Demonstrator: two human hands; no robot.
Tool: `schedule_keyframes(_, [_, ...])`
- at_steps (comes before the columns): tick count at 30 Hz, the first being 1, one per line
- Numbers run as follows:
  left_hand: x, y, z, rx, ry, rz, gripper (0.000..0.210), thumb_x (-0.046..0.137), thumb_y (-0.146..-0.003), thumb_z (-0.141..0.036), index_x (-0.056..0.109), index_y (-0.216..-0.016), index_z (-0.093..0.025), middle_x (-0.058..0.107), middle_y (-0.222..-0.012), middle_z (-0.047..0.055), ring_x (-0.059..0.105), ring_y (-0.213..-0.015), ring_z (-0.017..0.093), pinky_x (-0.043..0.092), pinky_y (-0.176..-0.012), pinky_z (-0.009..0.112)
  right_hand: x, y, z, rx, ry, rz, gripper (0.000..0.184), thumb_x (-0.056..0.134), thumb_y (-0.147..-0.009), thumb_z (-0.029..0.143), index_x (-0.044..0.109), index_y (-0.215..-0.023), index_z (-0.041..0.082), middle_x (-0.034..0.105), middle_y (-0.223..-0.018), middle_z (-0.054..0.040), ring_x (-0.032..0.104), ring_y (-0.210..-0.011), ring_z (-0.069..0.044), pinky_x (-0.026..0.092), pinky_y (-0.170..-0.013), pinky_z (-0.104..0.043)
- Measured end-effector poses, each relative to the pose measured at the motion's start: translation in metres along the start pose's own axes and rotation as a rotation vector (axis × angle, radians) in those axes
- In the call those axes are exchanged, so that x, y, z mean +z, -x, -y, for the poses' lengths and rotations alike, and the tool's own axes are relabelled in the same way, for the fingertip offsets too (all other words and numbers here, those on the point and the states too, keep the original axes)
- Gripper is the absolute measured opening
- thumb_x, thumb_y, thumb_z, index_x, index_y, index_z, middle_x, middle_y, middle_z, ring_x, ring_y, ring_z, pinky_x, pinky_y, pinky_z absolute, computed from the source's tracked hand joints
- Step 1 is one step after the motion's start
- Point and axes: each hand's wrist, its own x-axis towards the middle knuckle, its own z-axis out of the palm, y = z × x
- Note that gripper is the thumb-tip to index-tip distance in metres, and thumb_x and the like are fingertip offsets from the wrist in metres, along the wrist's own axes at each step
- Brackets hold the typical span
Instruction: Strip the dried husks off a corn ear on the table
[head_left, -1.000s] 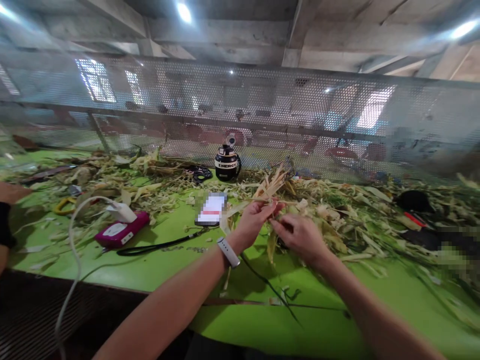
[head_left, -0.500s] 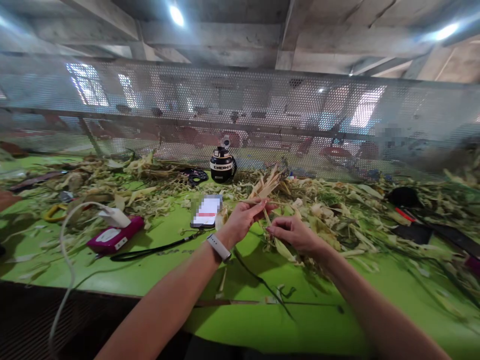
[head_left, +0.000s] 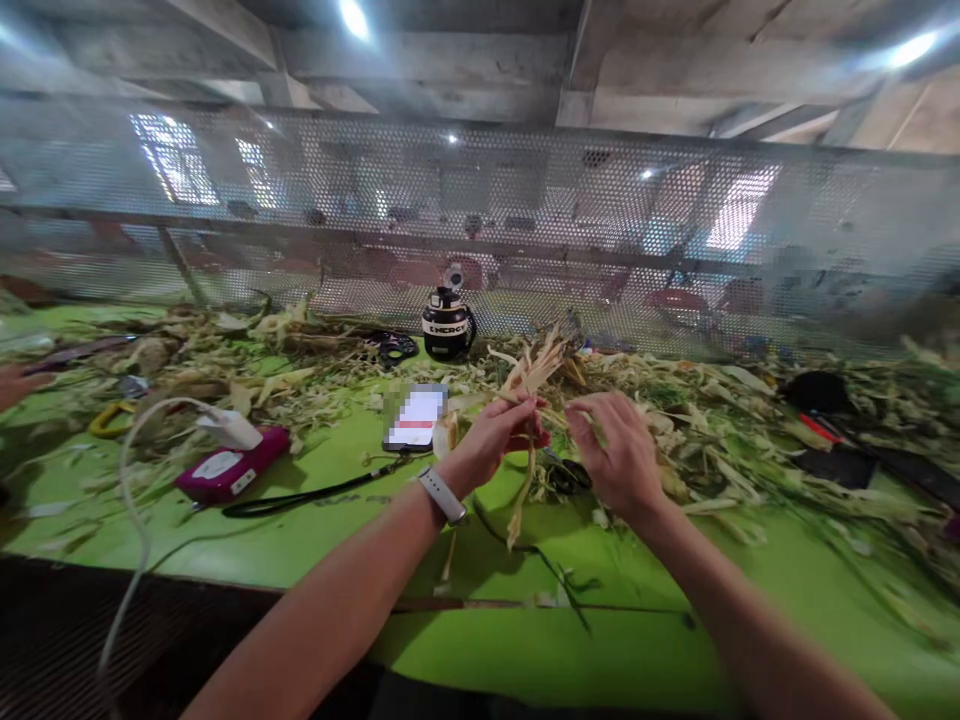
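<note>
My left hand (head_left: 491, 440), with a pale watch band (head_left: 442, 494) at the wrist, is closed around a bundle of dry corn husk strips (head_left: 536, 370). The strips fan out above the fingers, and one twisted pale strand (head_left: 519, 505) dangles below them. To the right, my right hand (head_left: 619, 455) is raised apart from the bundle. Its fingers are bent, the thumb stands away from them, and nothing shows in its grip. Behind it lie the black handles of what look like scissors (head_left: 568, 474), partly covered by husk scraps.
Loose husks (head_left: 705, 440) litter the green table (head_left: 600, 660). A phone (head_left: 416, 415), a black bottle (head_left: 445, 325) and a magenta power block (head_left: 232, 465) with a white cable stand left of centre. Another person's hand (head_left: 22, 383) shows at the left edge. A perforated screen (head_left: 487, 200) rises behind.
My right hand has moved up and right, away from the strands, and its fingers have opened. The twisted strand now hangs free below my left hand, which stays in place.
</note>
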Motion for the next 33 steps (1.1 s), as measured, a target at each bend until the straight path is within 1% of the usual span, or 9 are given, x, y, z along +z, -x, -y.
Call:
schedule_keyframes(2, [0.000, 0.000, 0.001, -0.007, -0.020, 0.037, 0.031, 0.068, -0.070, -0.039, 0.060, -0.087, -0.015, 0.055, -0.064, -0.002, 0.053, -0.058, 0.008, 0.045, -0.057, 0.021, 0.004, -0.001, -0.005, 0.072, 0.006, 0.152, 0.022, 0.044, -0.089, 0.035, 0.059, -0.088, 0.018, 0.065, -0.087, -0.0074, 0.058, -0.082, -0.020, 0.041, -0.074, -0.030])
schedule_keyframes(5, [0.001, -0.001, 0.002, 0.022, -0.082, 0.030, 0.029, 0.068, -0.070, -0.038, 0.060, -0.085, -0.015, 0.048, -0.058, -0.005, 0.040, -0.049, 0.004, 0.028, -0.044, 0.016, 0.010, 0.000, -0.008, 0.173, -0.078, 0.329, 0.023, 0.039, -0.090, 0.033, 0.057, -0.084, 0.019, 0.063, -0.070, -0.0021, 0.056, -0.063, -0.016, 0.040, -0.061, -0.026])
schedule_keyframes(7, [0.001, -0.002, 0.003, 0.065, -0.128, 0.012, 0.028, 0.068, -0.069, -0.038, 0.059, -0.080, -0.015, 0.045, -0.055, -0.006, 0.035, -0.046, 0.003, 0.022, -0.043, 0.017, 0.012, 0.002, -0.006, 0.157, -0.086, 0.355, 0.023, 0.039, -0.090, 0.031, 0.057, -0.080, 0.020, 0.060, -0.065, -0.0004, 0.053, -0.058, -0.014, 0.037, -0.058, -0.024])
schedule_keyframes(13, [0.000, -0.007, 0.010, 0.140, -0.183, -0.043, 0.028, 0.066, -0.070, -0.038, 0.056, -0.079, -0.014, 0.048, -0.057, -0.005, 0.034, -0.048, 0.003, 0.025, -0.048, 0.018, 0.012, 0.004, -0.001, 0.000, -0.042, 0.418, 0.025, 0.039, -0.089, 0.029, 0.056, -0.073, 0.020, 0.059, -0.066, -0.0016, 0.049, -0.058, -0.013, 0.033, -0.058, -0.024])
schedule_keyframes(18, [-0.005, -0.006, 0.008, 0.077, -0.178, 0.062, 0.027, 0.065, -0.072, -0.039, 0.056, -0.078, -0.014, 0.043, -0.057, -0.006, 0.033, -0.048, 0.004, 0.022, -0.047, 0.019, 0.007, 0.001, -0.006, 0.190, -0.321, 0.424, 0.023, 0.045, -0.085, 0.036, 0.058, -0.076, 0.018, 0.059, -0.067, -0.0010, 0.050, -0.061, -0.013, 0.037, -0.059, -0.024])
schedule_keyframes(23, [0.002, 0.000, 0.006, 0.034, -0.288, 0.226, 0.035, 0.071, -0.066, -0.042, 0.058, -0.078, -0.012, 0.045, -0.061, -0.005, 0.030, -0.049, 0.003, 0.020, -0.047, 0.020, 0.011, -0.005, -0.015, 0.606, -0.710, 0.228, 0.040, 0.050, -0.078, 0.056, 0.055, -0.069, 0.018, 0.046, -0.050, 0.0043, 0.039, -0.045, -0.009, 0.032, -0.046, -0.023])
schedule_keyframes(25, [0.004, 0.000, 0.007, 0.046, -0.336, 0.231, 0.038, 0.070, -0.065, -0.046, 0.057, -0.077, -0.012, 0.045, -0.061, -0.005, 0.029, -0.049, 0.003, 0.019, -0.047, 0.021, 0.015, -0.004, -0.015, 0.620, -0.828, 0.121, 0.040, 0.055, -0.075, 0.057, 0.057, -0.070, 0.018, 0.045, -0.048, 0.0053, 0.036, -0.043, -0.008, 0.030, -0.044, -0.023])
schedule_keyframes(30, [0.003, -0.002, 0.007, 0.138, -0.427, 0.131, 0.040, 0.059, -0.073, -0.052, 0.048, -0.063, -0.015, 0.032, -0.050, -0.008, 0.024, -0.046, 0.004, 0.016, -0.046, 0.022, 0.018, -0.001, -0.008, 0.537, -0.918, -0.016, 0.036, 0.060, -0.074, 0.054, 0.062, -0.070, 0.018, 0.057, -0.055, 0.0021, 0.051, -0.054, -0.011, 0.042, -0.058, -0.025])
schedule_keyframes(33, [0.004, 0.000, 0.006, 0.107, -0.392, 0.207, 0.038, 0.059, -0.074, -0.050, 0.048, -0.066, -0.015, 0.034, -0.052, -0.007, 0.026, -0.046, 0.004, 0.018, -0.046, 0.022, 0.017, -0.002, -0.008, 0.631, -1.014, -0.071, 0.034, 0.064, -0.071, 0.053, 0.062, -0.068, 0.019, 0.056, -0.054, 0.0030, 0.050, -0.051, -0.010, 0.042, -0.056, -0.024])
